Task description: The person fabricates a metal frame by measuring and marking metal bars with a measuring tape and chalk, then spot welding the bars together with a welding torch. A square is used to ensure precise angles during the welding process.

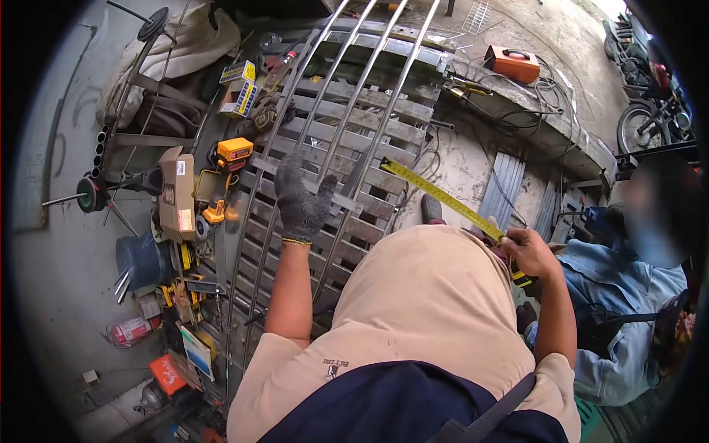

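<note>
My left hand [303,198], in a dark grey work glove, is over the long metal tubes [353,97] at a flat crossbar [347,202]. Its thumb stands apart from the fingers, and it seems to rest on the metal. Near my right side, my bare right hand [533,253] is closed on a tape measure [523,279], whose black and yellow case is partly hidden. From it the yellow blade [443,196] runs out toward the tubes, its free end beside them. Beneath the tubes lies a slatted metal bench top [399,111].
On the left are a yellow power tool [235,150], a cardboard box [177,193] and assorted hand tools. An orange machine [513,65] with loose cables stands on the floor beyond. A person in a blue shirt [617,284] is close on my right, a motorcycle [646,125] behind.
</note>
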`<state>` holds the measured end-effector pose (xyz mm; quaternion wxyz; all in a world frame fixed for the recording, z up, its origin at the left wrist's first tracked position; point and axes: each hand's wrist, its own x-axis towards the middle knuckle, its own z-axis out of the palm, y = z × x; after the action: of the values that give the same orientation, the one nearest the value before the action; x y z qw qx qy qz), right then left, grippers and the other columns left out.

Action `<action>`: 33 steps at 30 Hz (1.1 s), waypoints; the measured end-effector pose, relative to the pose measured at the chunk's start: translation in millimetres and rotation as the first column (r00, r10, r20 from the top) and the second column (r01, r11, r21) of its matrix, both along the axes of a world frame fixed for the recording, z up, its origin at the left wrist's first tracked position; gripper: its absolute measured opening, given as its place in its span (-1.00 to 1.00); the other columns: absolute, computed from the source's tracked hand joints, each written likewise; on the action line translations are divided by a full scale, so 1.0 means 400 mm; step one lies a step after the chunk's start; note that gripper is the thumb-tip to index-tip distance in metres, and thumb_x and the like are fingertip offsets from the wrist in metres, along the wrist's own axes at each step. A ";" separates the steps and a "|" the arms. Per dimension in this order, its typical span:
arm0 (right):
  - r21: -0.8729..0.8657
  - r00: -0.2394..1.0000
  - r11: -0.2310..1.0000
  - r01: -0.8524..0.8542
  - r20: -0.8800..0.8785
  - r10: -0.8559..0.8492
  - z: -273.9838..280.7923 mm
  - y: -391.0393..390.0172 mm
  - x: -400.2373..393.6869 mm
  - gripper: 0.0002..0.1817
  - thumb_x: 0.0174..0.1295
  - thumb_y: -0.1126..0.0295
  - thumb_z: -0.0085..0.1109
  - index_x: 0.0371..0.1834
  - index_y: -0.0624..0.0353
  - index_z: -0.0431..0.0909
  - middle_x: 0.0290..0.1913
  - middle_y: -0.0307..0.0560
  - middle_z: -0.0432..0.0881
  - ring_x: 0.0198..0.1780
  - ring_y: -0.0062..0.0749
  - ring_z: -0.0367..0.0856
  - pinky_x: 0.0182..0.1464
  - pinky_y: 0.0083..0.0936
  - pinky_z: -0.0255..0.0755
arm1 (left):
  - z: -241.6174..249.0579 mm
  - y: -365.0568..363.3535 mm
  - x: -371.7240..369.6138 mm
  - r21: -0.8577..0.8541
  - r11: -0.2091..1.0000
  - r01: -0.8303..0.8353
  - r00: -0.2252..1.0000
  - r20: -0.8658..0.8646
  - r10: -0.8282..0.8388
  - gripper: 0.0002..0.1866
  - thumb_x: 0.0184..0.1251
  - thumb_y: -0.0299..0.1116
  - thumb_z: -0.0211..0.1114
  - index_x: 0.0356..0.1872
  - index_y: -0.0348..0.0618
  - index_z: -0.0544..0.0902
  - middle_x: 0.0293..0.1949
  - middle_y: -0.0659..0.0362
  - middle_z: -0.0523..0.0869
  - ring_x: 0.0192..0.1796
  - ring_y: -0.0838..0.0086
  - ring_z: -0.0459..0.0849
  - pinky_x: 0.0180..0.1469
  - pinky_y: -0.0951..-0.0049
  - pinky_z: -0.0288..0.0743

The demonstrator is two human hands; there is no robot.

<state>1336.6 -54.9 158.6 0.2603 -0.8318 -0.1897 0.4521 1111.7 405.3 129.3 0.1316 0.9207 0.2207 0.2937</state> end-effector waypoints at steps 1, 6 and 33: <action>-0.022 1.000 1.000 0.005 0.010 -0.005 0.012 -0.002 0.003 -0.67 0.63 0.24 0.26 -0.07 0.38 0.72 -0.43 -0.05 0.62 -0.33 -0.44 0.59 -0.17 -0.28 0.54 | -0.013 0.014 -0.019 -0.036 0.996 -0.078 0.993 -0.093 0.074 -0.08 0.40 -0.03 0.65 0.60 -0.36 0.45 0.53 -0.29 0.54 0.62 -0.24 0.44 0.68 -0.12 0.29; -0.083 0.999 0.996 -0.016 0.041 0.020 -0.013 -0.019 0.014 -0.66 0.62 0.24 0.26 -0.11 0.40 0.72 -0.45 0.00 0.61 -0.37 -0.37 0.54 -0.19 -0.23 0.51 | -0.073 0.077 -0.066 -0.007 0.951 -0.310 0.885 -0.368 0.286 0.26 0.30 0.32 0.59 0.77 -0.32 0.17 0.74 -0.30 0.22 0.81 -0.25 0.08 0.81 -0.28 -0.10; -0.117 0.989 0.985 -0.124 0.066 0.133 -0.073 -0.014 -0.051 -0.59 0.62 0.12 0.24 0.01 0.32 0.79 -0.10 0.37 0.81 0.01 0.29 0.79 0.11 0.02 0.59 | -0.200 0.124 -0.075 -0.050 0.941 -0.335 0.785 -0.567 0.250 0.36 0.31 0.40 0.54 0.86 -0.21 -0.01 0.87 -0.15 -0.09 0.86 -0.15 -0.01 0.82 -0.31 -0.12</action>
<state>1316.0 -60.6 129.4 0.1763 -0.8472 -0.2267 0.4470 1081.6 455.0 49.1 0.0827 0.9079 0.4106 0.0149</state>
